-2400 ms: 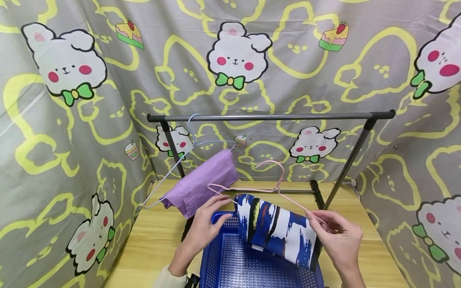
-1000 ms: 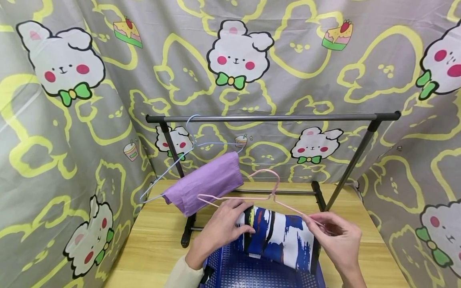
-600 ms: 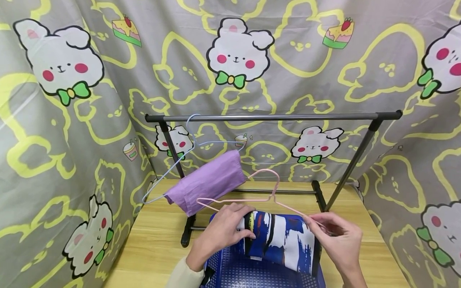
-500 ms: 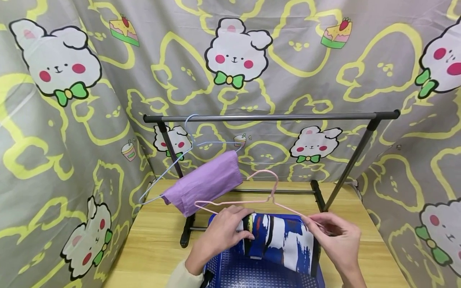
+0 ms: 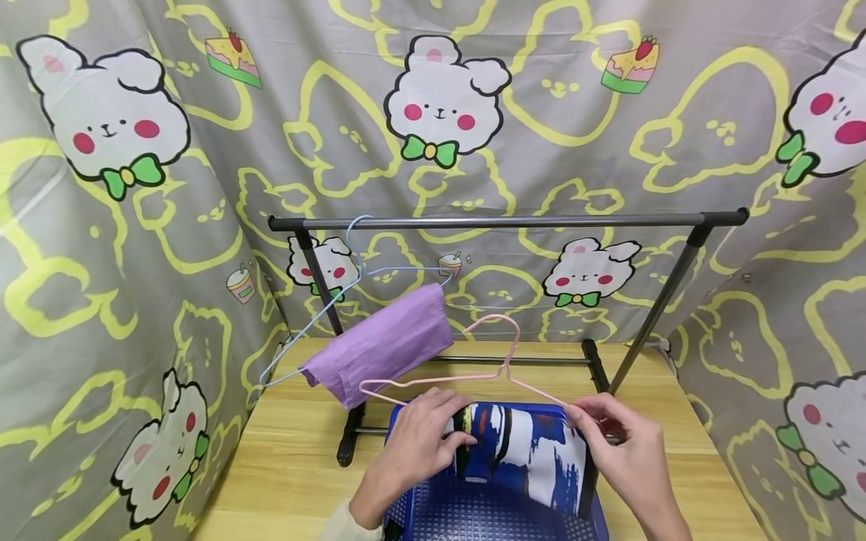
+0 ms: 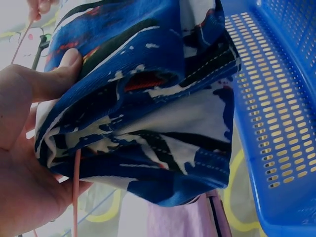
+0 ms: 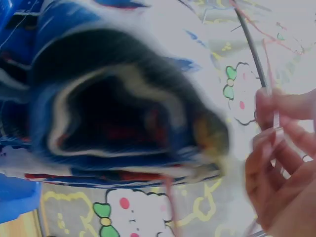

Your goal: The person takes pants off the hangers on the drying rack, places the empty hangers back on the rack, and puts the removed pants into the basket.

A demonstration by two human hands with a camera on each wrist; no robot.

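Patterned cloth (image 5: pixel 528 454) | held in left grip (image 5: pixel 425 432) | right grip (image 5: pixel 621 437): pinching pink hanger (image 5: pixel 504 370) | could slide off if draped unevenly

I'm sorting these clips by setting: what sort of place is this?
Probably a small indoor booth screened off for hanging clothes, though the wider room is hidden. Rabbit-print curtains hang on three sides of a wood-grain table, which bears a garment rack with purple cloth hung from it.

rack (image 5: pixel 507 222) on tabletop (image 5: pixel 284 451), before curtain (image 5: pixel 561 173) | basket (image 5: pixel 473 518) before rack | near garment (image 5: pixel 528 451) on near hanger (image 5: pixel 505 369), above basket | far garment (image 5: pixel 382 346) on far hanger (image 5: pixel 360 272), rack's left end
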